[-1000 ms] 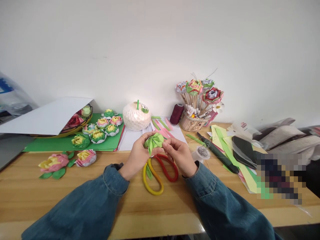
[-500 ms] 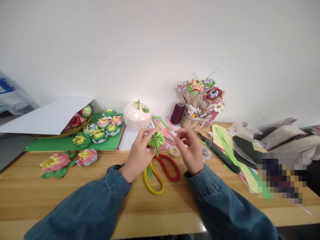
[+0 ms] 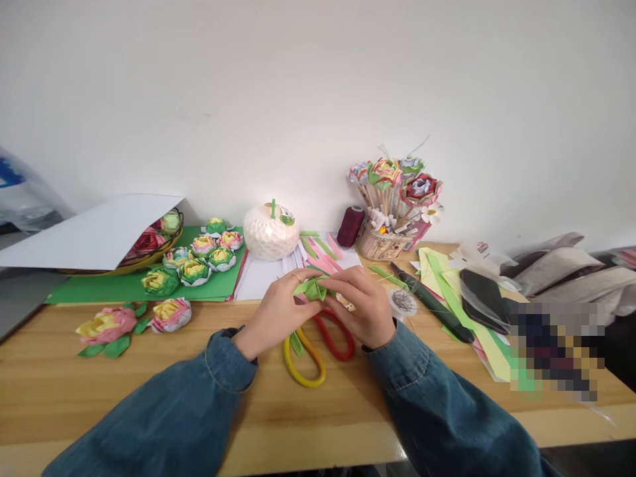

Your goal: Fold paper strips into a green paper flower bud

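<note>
A green folded paper piece (image 3: 309,289) is pinched between the fingers of the left hand (image 3: 276,313) and the right hand (image 3: 358,306), just above the handles of the scissors (image 3: 318,344) on the wooden table (image 3: 149,371). Judgement: the thin pleats are at risk of being crushed or torn if squeezed unevenly. If either pinch loosens, the piece is likely to be dropped onto the scissors and its folds sprung open.

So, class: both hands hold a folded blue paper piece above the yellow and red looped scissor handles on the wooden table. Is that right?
Not quite: the folded paper piece is green, not blue, as the head view shows. The rest stands: the left hand and right hand both hold it above the yellow and red looped scissor handles on the wooden table.
</note>
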### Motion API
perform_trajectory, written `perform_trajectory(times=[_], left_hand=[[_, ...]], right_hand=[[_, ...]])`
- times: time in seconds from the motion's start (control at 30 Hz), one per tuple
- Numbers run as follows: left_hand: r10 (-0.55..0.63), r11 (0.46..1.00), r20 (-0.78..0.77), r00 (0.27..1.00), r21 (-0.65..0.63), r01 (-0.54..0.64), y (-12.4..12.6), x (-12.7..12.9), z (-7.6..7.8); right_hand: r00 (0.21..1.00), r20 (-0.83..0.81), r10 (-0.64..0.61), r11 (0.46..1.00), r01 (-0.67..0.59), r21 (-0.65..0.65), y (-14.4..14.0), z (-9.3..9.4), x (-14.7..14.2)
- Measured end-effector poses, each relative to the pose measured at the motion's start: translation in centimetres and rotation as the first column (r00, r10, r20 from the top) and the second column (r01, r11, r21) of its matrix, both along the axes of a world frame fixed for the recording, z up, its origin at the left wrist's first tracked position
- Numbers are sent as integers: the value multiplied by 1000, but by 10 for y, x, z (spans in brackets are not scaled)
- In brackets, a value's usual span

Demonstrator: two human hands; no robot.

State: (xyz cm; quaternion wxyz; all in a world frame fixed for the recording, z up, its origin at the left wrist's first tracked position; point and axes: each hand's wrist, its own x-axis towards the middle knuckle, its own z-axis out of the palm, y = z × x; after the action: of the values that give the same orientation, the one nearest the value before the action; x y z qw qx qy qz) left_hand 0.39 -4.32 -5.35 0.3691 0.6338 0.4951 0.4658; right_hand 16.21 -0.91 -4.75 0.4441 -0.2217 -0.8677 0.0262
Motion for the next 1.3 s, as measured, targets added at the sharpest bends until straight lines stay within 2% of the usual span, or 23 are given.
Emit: perform_trajectory(times=[0.07,0.13,0.23,0.33,0.47,0.57,0.7,0.8,0.87,0.97,1.17,1.3], left_hand=[[-46,998,80,996,-46,49,0,-1,3],[-67,991,168,983,-105,86,0,-3,6],[-38,977,303,952,-189,99,2,-6,8],[15,965,344,939,-251,77,5,-7,5],[27,947,361,932,-308,92,6,-5,5],[10,927,384,923,-349,135,4,-5,7],[-41,908,420,907,-364,209,3,-7,5],[-45,882,477,878,-393,259,5,-9,2],[-42,876,499,866,-398,272,5,-11,1],[-31,873,513,858,-405,273,6,-11,1],[-52,872,507,860,-396,286,7,-12,2],[-40,877,493,869,-399,267,7,-12,3]], right_hand=[[996,-87,-13,987,-1,-161,1,1,0],[989,-149,-28,936,-26,-350,4,2,-1],[983,-182,-35,790,-84,-607,7,3,-2],[982,-183,-49,645,-109,-756,9,4,-3],[979,-186,-82,508,-119,-853,8,3,-5],[963,-252,-93,387,-198,-900,8,1,-7],[954,-289,-83,251,-261,-932,8,0,-7],[951,-305,-50,127,-297,-946,9,0,-5],[941,-339,-19,65,-337,-939,10,0,-4],[918,-396,1,49,-396,-917,11,0,-4],[923,-386,-6,124,-382,-916,10,2,-4],[933,-359,-6,129,-355,-926,10,2,-4]])
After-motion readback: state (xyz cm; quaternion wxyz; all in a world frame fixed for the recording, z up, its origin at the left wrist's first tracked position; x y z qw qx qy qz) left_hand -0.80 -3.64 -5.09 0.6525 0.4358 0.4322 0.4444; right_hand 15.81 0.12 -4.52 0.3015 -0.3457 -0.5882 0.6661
